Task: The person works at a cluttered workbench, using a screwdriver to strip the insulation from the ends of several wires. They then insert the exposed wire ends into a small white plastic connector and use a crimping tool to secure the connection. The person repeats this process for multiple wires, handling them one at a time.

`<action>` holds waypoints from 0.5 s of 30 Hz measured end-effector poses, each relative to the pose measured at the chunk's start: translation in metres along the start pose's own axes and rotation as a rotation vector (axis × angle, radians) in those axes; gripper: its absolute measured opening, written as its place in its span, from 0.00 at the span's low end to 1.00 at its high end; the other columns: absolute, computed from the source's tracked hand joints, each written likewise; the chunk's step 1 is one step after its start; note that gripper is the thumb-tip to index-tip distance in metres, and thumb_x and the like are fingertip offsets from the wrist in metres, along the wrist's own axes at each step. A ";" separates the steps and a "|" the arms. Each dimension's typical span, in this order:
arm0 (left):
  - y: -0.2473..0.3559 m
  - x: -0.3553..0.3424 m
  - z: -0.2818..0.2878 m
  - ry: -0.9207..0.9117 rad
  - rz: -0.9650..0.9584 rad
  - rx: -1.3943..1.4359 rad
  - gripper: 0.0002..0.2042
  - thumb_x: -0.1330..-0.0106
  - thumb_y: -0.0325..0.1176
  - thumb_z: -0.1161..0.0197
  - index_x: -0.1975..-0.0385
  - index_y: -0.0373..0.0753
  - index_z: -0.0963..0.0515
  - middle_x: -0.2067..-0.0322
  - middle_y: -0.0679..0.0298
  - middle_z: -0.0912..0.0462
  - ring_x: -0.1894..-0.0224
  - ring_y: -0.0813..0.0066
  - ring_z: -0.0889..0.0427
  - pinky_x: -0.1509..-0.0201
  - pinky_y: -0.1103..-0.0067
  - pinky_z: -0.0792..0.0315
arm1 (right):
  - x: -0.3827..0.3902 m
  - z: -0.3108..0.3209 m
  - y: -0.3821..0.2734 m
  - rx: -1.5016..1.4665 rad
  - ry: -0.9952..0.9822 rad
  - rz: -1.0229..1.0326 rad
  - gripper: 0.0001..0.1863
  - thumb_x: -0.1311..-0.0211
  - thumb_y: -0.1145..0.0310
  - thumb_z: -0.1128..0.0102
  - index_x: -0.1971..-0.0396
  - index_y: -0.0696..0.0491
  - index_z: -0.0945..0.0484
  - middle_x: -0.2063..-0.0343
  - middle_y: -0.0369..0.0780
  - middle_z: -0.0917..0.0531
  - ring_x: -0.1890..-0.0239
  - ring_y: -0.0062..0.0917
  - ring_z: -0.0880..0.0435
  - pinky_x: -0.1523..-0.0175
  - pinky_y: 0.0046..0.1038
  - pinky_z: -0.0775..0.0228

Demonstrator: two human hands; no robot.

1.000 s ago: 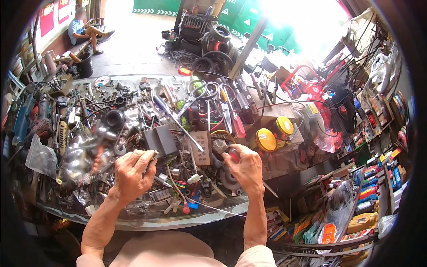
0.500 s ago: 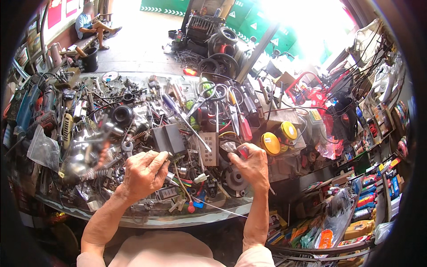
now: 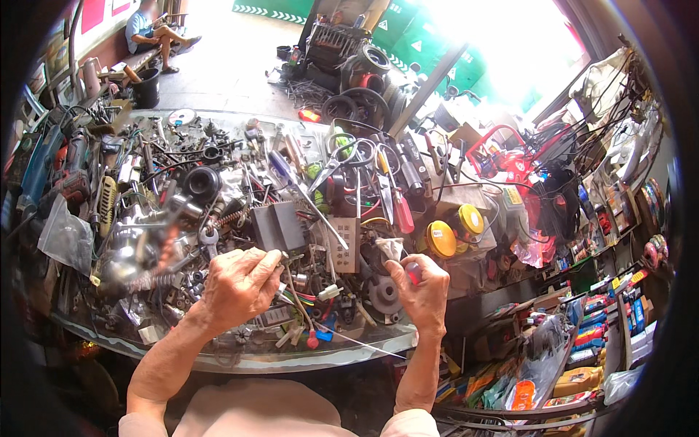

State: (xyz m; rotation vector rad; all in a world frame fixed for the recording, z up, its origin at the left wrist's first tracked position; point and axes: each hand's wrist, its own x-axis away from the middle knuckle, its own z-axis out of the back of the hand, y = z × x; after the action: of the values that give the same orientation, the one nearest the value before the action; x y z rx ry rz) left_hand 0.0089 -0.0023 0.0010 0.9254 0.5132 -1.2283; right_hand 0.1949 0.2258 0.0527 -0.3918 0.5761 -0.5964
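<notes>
My left hand (image 3: 244, 284) is closed in a pinch on a small pale piece at its fingertips, too small to name, beside a dark grey metal box (image 3: 278, 226). My right hand (image 3: 422, 291) is wrapped round a red-handled tool (image 3: 414, 273), its far end hidden. A crumpled pale scrap (image 3: 390, 247) is just above its thumb. Between my hands lie a white connector (image 3: 330, 293) with coloured wires and a grey toothed disc (image 3: 386, 295). A printed cardboard piece (image 3: 342, 255) and a long screwdriver (image 3: 320, 215) lie beyond, among many small metal parts.
A glass-topped counter (image 3: 313, 358) is heaped with tools, cables and parts. Two yellow-lidded jars (image 3: 441, 239) sit at the right. Shelves of packaged goods (image 3: 582, 342) stand lower right. Stacked tyres (image 3: 364, 80) and a seated person (image 3: 145, 36) are beyond the counter.
My left hand has moved rightward, still pinched. My right hand has moved right and then down toward me, with the red handle in it, uncovering more of the pale scrap.
</notes>
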 end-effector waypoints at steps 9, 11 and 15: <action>-0.001 0.004 -0.001 -0.047 0.024 0.046 0.15 0.47 0.23 0.31 0.59 0.33 0.21 0.72 0.59 0.19 0.75 0.61 0.20 0.73 0.70 0.27 | -0.003 0.011 -0.001 -0.212 -0.122 -0.154 0.22 0.35 0.54 0.34 0.72 0.61 0.21 0.87 0.36 0.26 0.82 0.17 0.31 0.75 0.26 0.35; 0.000 0.004 -0.001 -0.045 0.023 0.048 0.14 0.47 0.23 0.31 0.59 0.33 0.21 0.72 0.59 0.20 0.75 0.61 0.20 0.73 0.70 0.27 | -0.008 0.010 0.003 -0.251 -0.138 -0.264 0.22 0.34 0.54 0.34 0.72 0.62 0.21 0.87 0.35 0.27 0.82 0.16 0.31 0.75 0.25 0.36; 0.003 0.005 -0.001 -0.064 0.021 0.037 0.14 0.47 0.23 0.31 0.60 0.33 0.21 0.73 0.60 0.21 0.76 0.61 0.21 0.73 0.70 0.28 | -0.012 0.004 0.021 -0.191 -0.125 -0.387 0.22 0.34 0.54 0.35 0.74 0.60 0.22 0.87 0.35 0.26 0.86 0.17 0.29 0.79 0.26 0.36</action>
State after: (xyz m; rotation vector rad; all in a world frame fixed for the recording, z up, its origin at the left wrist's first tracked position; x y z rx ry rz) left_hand 0.0129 -0.0039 -0.0025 0.9172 0.4300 -1.2478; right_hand 0.1978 0.2505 0.0498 -0.7254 0.4398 -0.8833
